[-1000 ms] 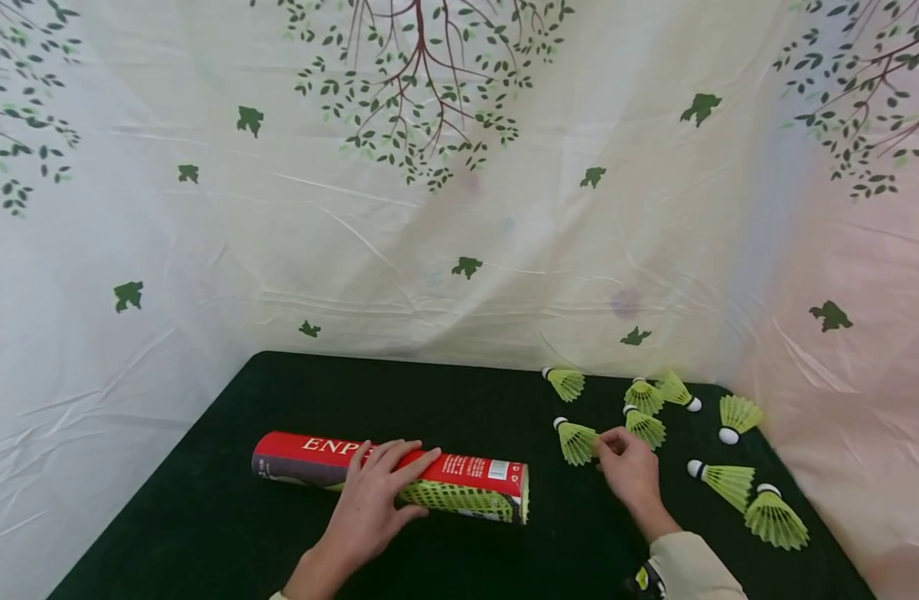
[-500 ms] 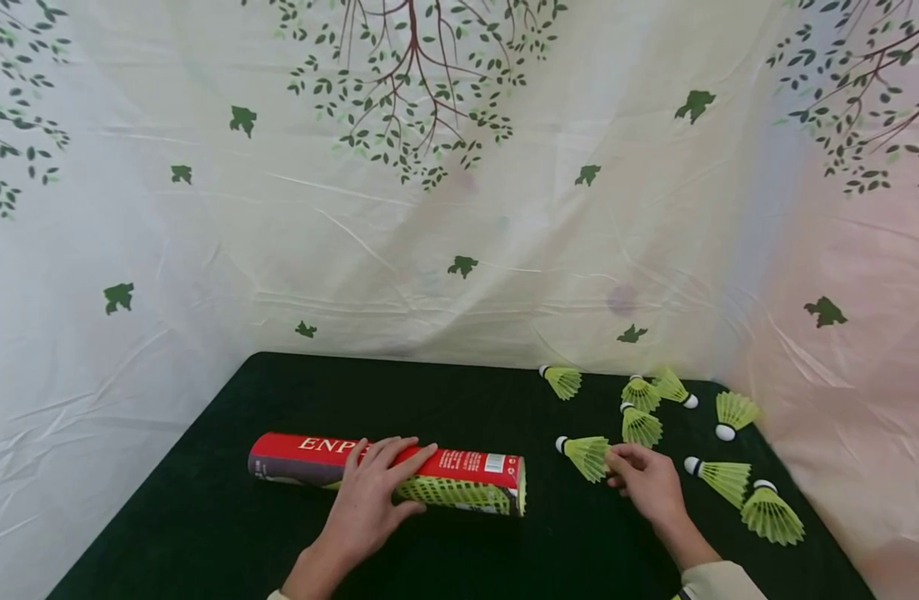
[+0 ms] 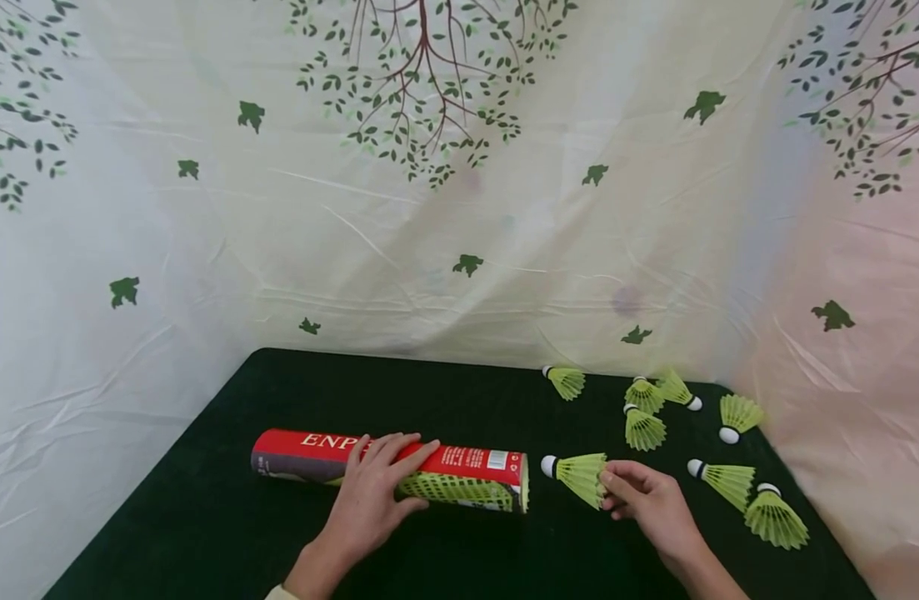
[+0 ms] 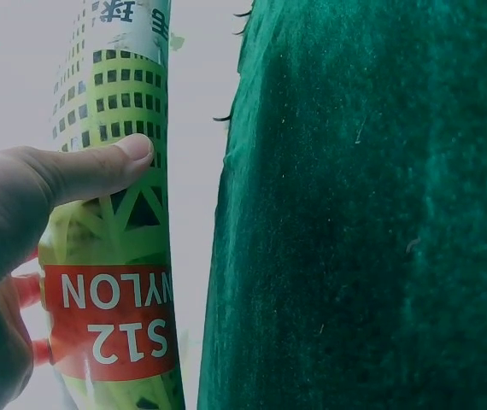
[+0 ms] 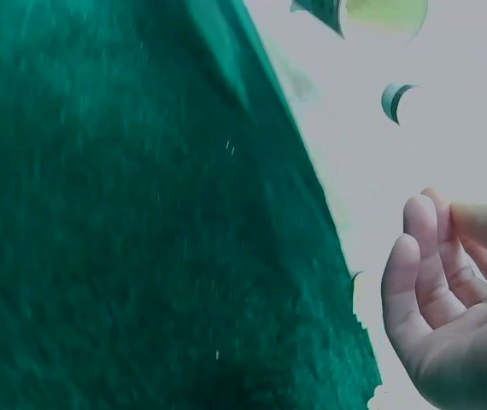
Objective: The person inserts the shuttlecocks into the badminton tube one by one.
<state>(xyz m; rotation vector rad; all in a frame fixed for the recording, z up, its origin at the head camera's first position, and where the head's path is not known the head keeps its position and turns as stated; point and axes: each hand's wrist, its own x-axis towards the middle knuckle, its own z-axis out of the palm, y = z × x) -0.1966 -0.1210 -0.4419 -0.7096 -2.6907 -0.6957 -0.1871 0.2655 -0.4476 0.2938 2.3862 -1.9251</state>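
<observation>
A red and yellow-green shuttlecock tube (image 3: 470, 477) lies on its side across the dark cloth. My left hand (image 3: 375, 493) holds it round the middle, fingers over the top and thumb on the near side; the left wrist view shows the thumb (image 4: 111, 169) across the printed tube (image 4: 111, 235). At the tube's right end, a yellow shuttlecock (image 3: 581, 478) points its white cork toward the tube, a small gap away. My right hand (image 3: 654, 504) pinches the rim of its skirt between thumb and fingers. In the right wrist view that hand (image 5: 448, 299) appears against a washed-out background.
Several more yellow shuttlecocks lie on the right of the table, among them one at the back edge (image 3: 564, 382) and one near the right edge (image 3: 776, 518). A dark green cloth (image 3: 204, 517) covers the table. Behind hangs a pale leaf-print curtain (image 3: 399, 250).
My right hand has drawn the shuttlecock left and toward me, away from the others, so its cork now faces the tube's right end. My left hand stays on the tube.
</observation>
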